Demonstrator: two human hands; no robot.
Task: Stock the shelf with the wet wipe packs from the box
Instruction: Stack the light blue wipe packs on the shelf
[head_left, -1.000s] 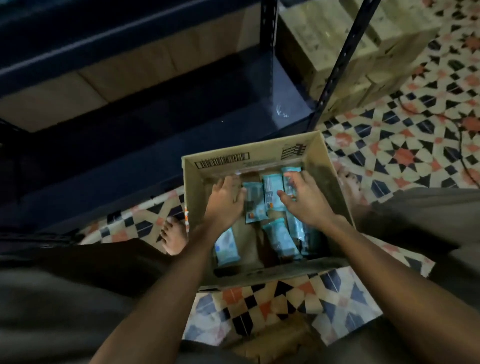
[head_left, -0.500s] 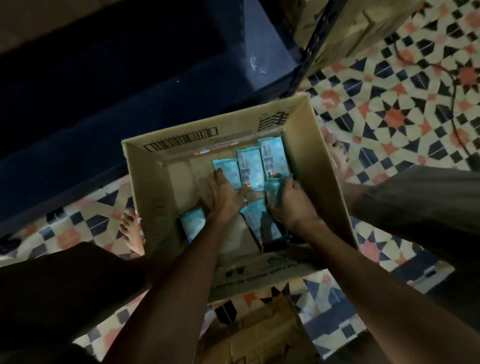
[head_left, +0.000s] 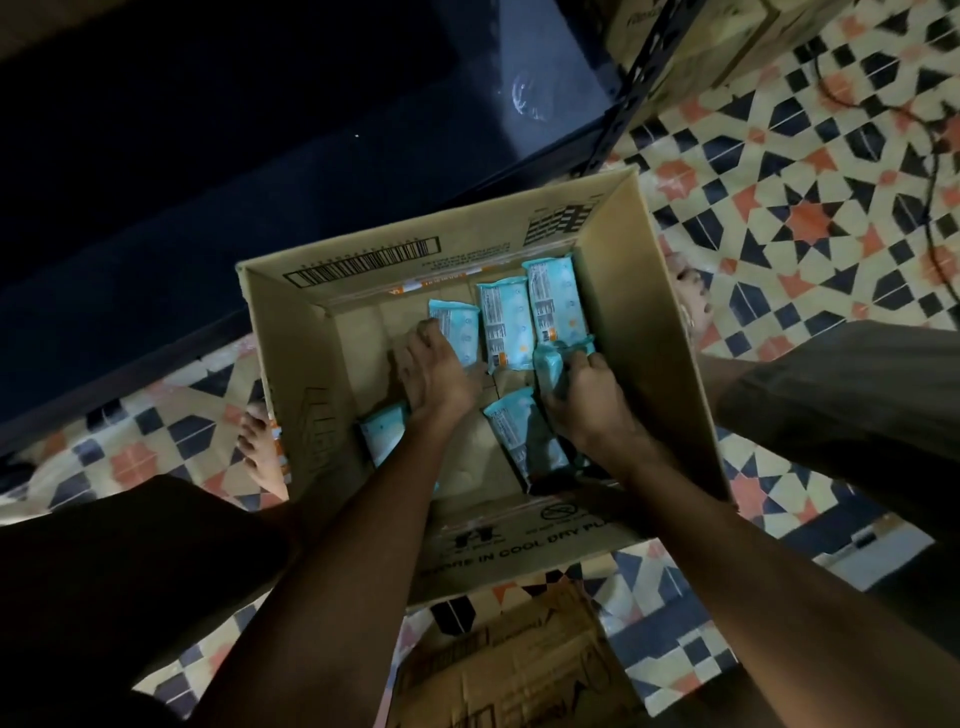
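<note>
An open cardboard box stands on the tiled floor between my feet. Several light-blue wet wipe packs lie on its bottom. Both my hands are down inside it. My right hand grips one wet wipe pack, tilted up on its edge near the right wall. My left hand rests with curled fingers on the near end of another pack; whether it grips that pack is hidden. Two flat packs lie side by side at the far end. The dark shelf is just beyond the box.
The shelf's black metal upright rises at the box's far right corner. Stacked cartons sit behind it. A flattened cardboard piece lies on the floor near me. My bare feet flank the box. A dark cable runs over the tiles at right.
The view has dropped closer over the box. Both hands went deeper inside; the right hand has closed round a pack and tipped it up, the left has settled on a pack.
</note>
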